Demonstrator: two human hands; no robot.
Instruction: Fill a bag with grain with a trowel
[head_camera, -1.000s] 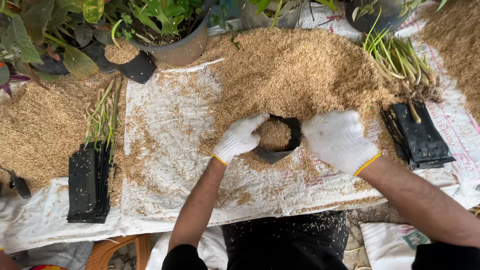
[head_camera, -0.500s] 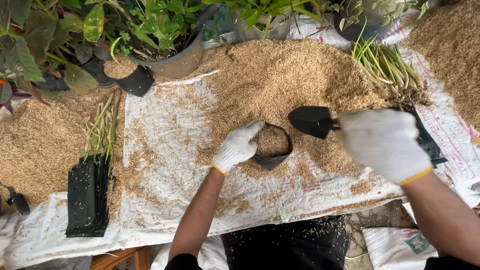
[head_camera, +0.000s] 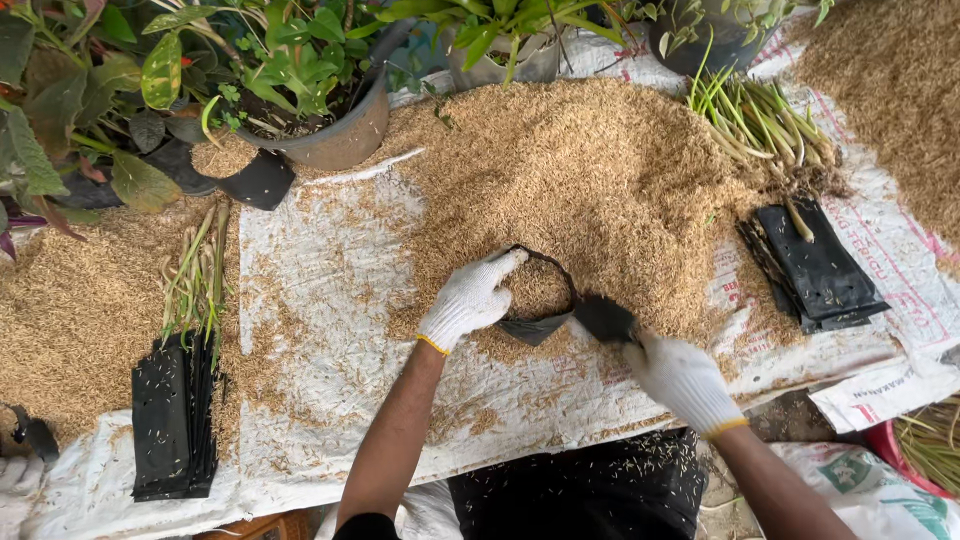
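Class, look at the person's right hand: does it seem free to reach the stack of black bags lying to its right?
Probably not at once: the right hand already grips a black scoop. The stack of black bags itself lies uncovered, with nothing between.

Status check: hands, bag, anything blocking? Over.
Left hand holding open small black bag, partly filled with husk. Right hand holding black scoop at bag's rim. Husk pile right behind; nothing blocking.
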